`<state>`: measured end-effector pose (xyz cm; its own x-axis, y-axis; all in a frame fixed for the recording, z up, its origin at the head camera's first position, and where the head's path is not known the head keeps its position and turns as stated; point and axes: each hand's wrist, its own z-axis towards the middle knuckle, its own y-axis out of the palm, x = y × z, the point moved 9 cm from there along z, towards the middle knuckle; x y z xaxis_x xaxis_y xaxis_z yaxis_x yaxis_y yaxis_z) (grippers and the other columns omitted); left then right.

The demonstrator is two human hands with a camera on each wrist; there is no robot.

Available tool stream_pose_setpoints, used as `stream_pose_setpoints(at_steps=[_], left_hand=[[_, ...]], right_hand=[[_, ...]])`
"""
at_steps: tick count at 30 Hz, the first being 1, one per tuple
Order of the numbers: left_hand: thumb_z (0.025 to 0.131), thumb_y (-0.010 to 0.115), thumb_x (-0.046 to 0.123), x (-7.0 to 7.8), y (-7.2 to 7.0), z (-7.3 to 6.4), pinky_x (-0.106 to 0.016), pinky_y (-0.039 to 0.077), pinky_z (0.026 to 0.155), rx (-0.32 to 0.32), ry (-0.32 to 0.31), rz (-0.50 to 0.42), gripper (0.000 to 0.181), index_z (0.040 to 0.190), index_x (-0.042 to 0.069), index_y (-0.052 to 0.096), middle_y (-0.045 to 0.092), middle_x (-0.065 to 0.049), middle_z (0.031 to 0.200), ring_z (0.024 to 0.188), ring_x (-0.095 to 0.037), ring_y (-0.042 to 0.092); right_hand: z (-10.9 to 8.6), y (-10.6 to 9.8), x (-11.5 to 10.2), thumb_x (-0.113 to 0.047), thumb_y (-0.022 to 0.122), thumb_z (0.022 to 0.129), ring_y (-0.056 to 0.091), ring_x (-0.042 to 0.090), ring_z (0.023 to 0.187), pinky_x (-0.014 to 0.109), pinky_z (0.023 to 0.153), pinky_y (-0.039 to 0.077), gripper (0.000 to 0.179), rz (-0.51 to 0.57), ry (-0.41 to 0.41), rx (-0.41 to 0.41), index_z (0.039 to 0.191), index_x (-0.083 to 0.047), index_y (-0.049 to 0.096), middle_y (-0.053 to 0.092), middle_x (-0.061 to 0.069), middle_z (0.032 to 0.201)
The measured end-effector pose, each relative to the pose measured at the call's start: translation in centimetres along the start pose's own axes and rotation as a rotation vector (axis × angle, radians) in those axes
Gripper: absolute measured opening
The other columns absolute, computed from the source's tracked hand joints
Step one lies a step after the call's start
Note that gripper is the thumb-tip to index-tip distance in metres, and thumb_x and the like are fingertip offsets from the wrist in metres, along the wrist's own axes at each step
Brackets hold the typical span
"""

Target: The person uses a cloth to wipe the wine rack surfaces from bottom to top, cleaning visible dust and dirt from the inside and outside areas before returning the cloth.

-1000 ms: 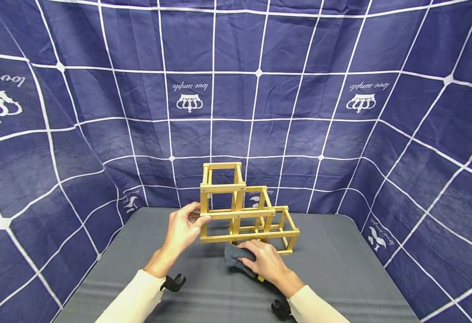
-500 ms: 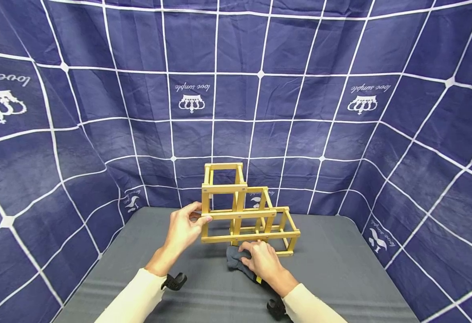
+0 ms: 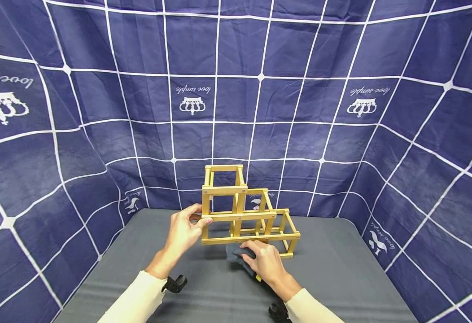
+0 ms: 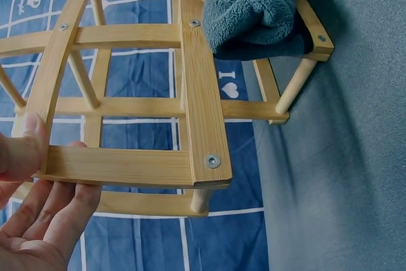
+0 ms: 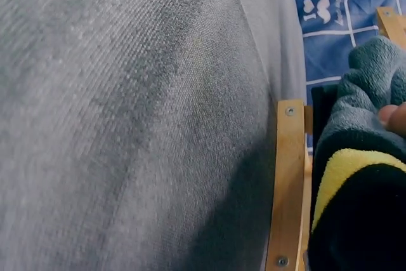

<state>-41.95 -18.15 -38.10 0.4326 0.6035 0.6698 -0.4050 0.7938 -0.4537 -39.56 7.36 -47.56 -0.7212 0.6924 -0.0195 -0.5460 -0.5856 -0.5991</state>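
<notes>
A stepped light-wood rack (image 3: 239, 217) stands on the grey surface in the head view, its left part tallest. My left hand (image 3: 182, 233) grips the rack's left side at a middle rail, with the thumb in front. The left wrist view shows the thumb on one side of the wooden bar and the fingers (image 4: 60, 211) on the other. My right hand (image 3: 265, 262) holds a bunched grey-blue fluffy cloth (image 3: 236, 254) at the front lower rail. The cloth (image 4: 250, 20) lies over a lower bar in the left wrist view; part of that bar is hidden.
The grey-covered surface (image 3: 341, 269) extends on both sides of the rack. Behind and beside it hangs a blue curtain (image 3: 292, 98) with white grid lines. Black straps (image 3: 174, 283) sit at the wrists. A yellow band (image 5: 339, 169) shows beside the cloth.
The right hand and the cloth shift slightly along the lower rail, and the cloth's folds change shape. The left hand keeps its hold, and the rack stays in place.
</notes>
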Motion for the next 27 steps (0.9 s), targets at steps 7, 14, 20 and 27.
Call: stream_pose_setpoints(at_steps=[7, 14, 20, 27], left_hand=[[0.090, 0.101, 0.014, -0.2, 0.1, -0.3, -0.030, 0.071, 0.076, 0.007, 0.004, 0.005, 0.026, 0.111, 0.010, 0.086, 0.090, -0.010, 0.097, 0.091, -0.027, 0.090], [0.090, 0.101, 0.014, -0.1, -0.2, -0.3, -0.029, 0.069, 0.074, 0.013, 0.012, 0.008, 0.025, 0.110, 0.010, 0.086, 0.090, -0.010, 0.096, 0.089, -0.027, 0.090], [0.090, 0.101, 0.012, -0.1, -0.2, -0.3, -0.030, 0.069, 0.075, 0.008, 0.017, 0.015, 0.025, 0.110, 0.010, 0.086, 0.090, -0.009, 0.096, 0.089, -0.026, 0.090], [0.089, 0.102, 0.011, 0.2, -0.2, -0.1, -0.039, 0.073, 0.076, 0.005, 0.030, 0.020, 0.027, 0.110, 0.010, 0.086, 0.090, -0.009, 0.096, 0.090, -0.027, 0.090]], right_hand=[[-0.9, -1.6, 1.8, -0.018, 0.108, 0.083, 0.083, 0.007, 0.083, 0.030, 0.067, 0.067, 0.040, 0.075, -0.031, -0.051, 0.116, -0.026, 0.087, 0.088, -0.008, 0.105], [-2.1, -5.2, 4.4, -0.014, 0.110, 0.076, 0.085, 0.014, 0.089, 0.036, 0.074, 0.070, 0.047, 0.019, -0.108, 0.007, 0.116, -0.024, 0.088, 0.087, -0.006, 0.106], [-2.4, -6.5, 5.5, -0.011, 0.110, 0.071, 0.086, 0.022, 0.092, 0.041, 0.076, 0.071, 0.050, -0.018, -0.142, 0.063, 0.115, -0.021, 0.088, 0.087, -0.001, 0.106], [-3.0, -4.8, 6.1, -0.015, 0.112, 0.072, 0.081, 0.011, 0.079, 0.031, 0.063, 0.065, 0.046, -0.101, -0.053, -0.017, 0.111, -0.025, 0.089, 0.084, -0.008, 0.098]])
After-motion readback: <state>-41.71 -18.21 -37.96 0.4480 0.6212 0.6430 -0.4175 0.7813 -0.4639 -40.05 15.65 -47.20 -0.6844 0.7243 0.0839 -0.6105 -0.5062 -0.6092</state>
